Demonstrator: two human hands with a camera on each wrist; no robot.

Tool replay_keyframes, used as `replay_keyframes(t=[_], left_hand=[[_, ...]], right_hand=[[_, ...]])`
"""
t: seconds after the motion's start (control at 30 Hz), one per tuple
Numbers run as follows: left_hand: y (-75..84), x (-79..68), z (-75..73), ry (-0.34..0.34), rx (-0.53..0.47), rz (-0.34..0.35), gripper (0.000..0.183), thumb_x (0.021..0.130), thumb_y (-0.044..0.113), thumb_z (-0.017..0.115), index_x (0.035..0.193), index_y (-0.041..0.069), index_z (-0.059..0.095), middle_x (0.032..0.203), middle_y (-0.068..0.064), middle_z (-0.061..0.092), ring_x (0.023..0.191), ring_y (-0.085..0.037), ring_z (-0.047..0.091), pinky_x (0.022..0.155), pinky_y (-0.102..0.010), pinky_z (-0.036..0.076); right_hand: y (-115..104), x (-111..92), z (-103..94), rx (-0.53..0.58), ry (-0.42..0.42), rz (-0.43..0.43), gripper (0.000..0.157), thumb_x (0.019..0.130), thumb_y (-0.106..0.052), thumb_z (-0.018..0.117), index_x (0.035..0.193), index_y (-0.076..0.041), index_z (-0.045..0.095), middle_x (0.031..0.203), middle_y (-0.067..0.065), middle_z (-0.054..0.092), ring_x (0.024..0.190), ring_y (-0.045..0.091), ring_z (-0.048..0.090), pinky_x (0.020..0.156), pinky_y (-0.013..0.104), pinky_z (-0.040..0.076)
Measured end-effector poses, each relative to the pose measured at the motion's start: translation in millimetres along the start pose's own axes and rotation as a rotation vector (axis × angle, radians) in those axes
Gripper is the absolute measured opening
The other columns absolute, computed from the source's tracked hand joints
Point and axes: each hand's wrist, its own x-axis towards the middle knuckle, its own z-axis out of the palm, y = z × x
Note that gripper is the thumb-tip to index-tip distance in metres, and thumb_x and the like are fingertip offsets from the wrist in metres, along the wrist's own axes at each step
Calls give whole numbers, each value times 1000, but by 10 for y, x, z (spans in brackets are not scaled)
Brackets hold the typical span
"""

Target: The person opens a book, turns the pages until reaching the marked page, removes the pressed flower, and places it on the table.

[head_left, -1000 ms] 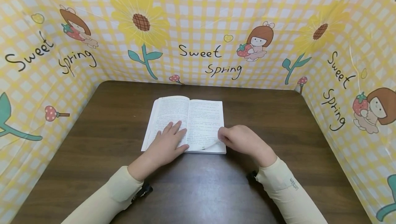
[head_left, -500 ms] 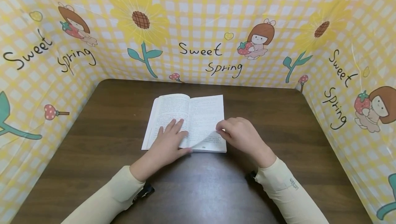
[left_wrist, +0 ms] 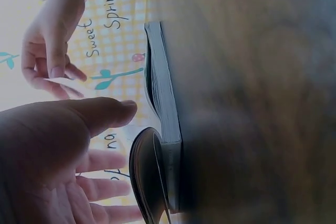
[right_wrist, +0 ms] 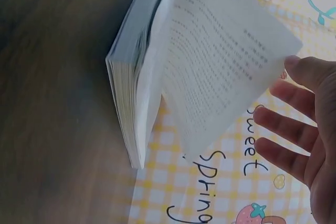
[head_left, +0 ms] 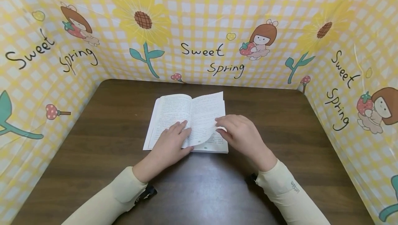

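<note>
An open book (head_left: 172, 109) with printed pages lies on the table. My left hand (head_left: 169, 145) rests on the left page with fingers spread, its thumb near the bottom of the spine. At the right edge of the book, my right hand (head_left: 244, 135) pinches one lifted page (head_left: 203, 121) between thumb and index finger. Seen from the right wrist, that page (right_wrist: 215, 61) stands away from the thick block of pages below, and the other fingers of the right hand (right_wrist: 315, 114) are apart from it. The left wrist view shows the book's bottom edge (left_wrist: 170, 87) beside the left thumb.
A dark brown wooden table (head_left: 109, 114) carries the book. Yellow checked cloth (head_left: 199, 21) printed with sunflowers and cartoon figures walls off the back and both sides. Black straps (head_left: 146, 194) show at the sleeves' cuffs.
The right hand has lifted the page's right edge and brought it up and a little leftward, uncovering more of the page beneath. The left hand has stayed on the left page, shifting only slightly.
</note>
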Motion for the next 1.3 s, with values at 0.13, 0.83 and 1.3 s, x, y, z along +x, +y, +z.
replay_keyframes(t=[0.13, 0.83, 1.3], left_hand=[[21, -6, -25, 59, -1, 33, 70, 91, 41, 75, 150, 11, 51, 156, -15, 47, 137, -35, 52, 100, -59, 49], [8, -42, -260, 426, 262, 152, 100, 81, 12, 70, 164, 22, 17, 172, -19, 3, 157, -43, 7, 113, -79, 11], [-36, -64, -197, -30, 144, 139, 62, 89, 15, 70, 149, 17, 54, 168, -12, 30, 155, -40, 24, 118, -71, 19]], right_hand=[[52, -10, -22, -8, 8, 64, 22, 93, -16, 73, 115, -12, 73, 122, 0, 74, 112, 20, 70, 94, 41, 55], [173, -61, 31, 2, -279, 289, 34, 95, -27, 73, 126, -15, 69, 135, 6, 65, 123, 28, 63, 100, 49, 51], [192, -138, 155, 58, -585, 195, 57, 84, -42, 84, 129, -11, 70, 145, 12, 60, 135, 30, 56, 113, 52, 41]])
